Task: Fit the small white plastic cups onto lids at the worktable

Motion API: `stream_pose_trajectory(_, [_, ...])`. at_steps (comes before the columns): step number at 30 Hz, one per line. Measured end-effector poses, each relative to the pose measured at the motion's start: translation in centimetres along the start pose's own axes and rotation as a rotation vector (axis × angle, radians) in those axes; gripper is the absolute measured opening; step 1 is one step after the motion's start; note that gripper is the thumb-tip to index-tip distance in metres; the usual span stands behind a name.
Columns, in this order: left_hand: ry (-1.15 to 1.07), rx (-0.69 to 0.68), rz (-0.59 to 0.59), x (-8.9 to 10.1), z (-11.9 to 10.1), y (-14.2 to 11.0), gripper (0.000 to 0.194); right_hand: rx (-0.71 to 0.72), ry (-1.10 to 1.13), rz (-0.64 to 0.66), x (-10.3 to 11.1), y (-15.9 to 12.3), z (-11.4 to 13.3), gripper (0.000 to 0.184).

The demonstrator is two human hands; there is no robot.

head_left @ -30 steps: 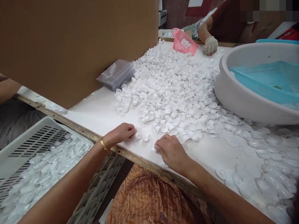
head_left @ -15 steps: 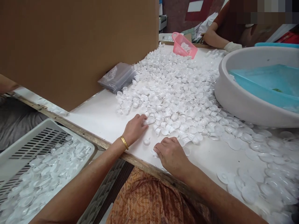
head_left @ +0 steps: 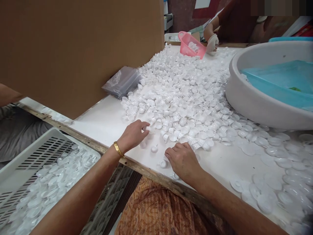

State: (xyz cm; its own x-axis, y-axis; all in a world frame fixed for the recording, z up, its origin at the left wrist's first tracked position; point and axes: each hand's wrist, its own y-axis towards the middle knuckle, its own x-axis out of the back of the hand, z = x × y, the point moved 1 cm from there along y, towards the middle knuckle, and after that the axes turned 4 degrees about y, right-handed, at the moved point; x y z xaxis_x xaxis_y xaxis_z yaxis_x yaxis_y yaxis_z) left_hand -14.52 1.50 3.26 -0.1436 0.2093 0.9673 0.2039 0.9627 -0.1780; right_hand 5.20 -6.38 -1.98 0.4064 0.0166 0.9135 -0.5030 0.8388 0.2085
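Observation:
My left hand, with a gold bangle at the wrist, pinches a small white plastic cup between thumb and forefinger at the near edge of a large pile of white toy cups. Close by on the white tabletop lies a single loose cup. My right hand rests low over the table with its fingers curled in and closed; whatever is under the fingertips is hidden. Just left of its thumb sits another small cup, apart from the pile.
A crate of white pieces stands at lower left. A cardboard panel and clear bags are behind. At right are a big tub and flat saucers. A pink scoop lies near a co-worker's gloved hand.
My left hand has drawn slightly left from the pile with a cup pinched in it. My right hand has shifted a little right, uncovering a cup. The co-worker's gloved hand has moved toward the scoop.

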Motion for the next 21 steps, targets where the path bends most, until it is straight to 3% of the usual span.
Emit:
stream_pose_trajectory(3, [0.066,0.072,-0.028,0.3,1.2,-0.7,0.029,-0.012,-0.001,-0.089,0.7,0.3,0.0,0.018])
stream_pose_trajectory(7, [0.149,0.085,0.036,-0.4,1.9,-1.4,0.022,-0.047,-0.056,-0.176,1.3,1.4,0.0,0.017])
stream_pose_trajectory(10, [0.124,0.018,-0.063,-1.1,0.9,-1.0,0.030,-0.058,-0.071,-0.163,1.1,2.2,-0.3,0.029])
stream_pose_trajectory(13, [0.155,-0.094,-0.139,-1.9,-0.8,-0.3,0.031,-0.070,-0.072,-0.155,0.8,2.4,-0.8,0.026])
stream_pose_trajectory(17, [0.176,-0.102,-0.112,-2.2,-2.1,0.1,0.023,-0.083,-0.050,-0.154,0.7,2.0,-1.3,0.017])
stream_pose_trajectory(21, [0.330,-0.086,-0.055,-1.3,-2.5,-0.2,0.021,-0.054,-0.038,-0.145,0.6,1.6,-1.3,0.029])
